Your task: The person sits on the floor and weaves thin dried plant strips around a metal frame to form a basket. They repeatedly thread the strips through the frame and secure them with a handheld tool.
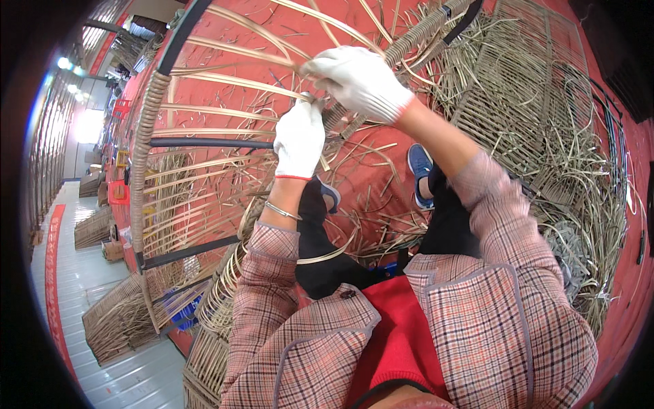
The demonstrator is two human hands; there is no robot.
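Pale flat rattan strips (225, 82) span a dark metal frame (204, 143) over the red floor (381, 163), the gloved right hand (357, 78) pinching one strip and the gloved left hand (298, 136) closed beside it, its fingertips hidden.

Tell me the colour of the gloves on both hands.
White knit gloves with a thin red cuff edge, on the left hand and right hand; the head view shows them.
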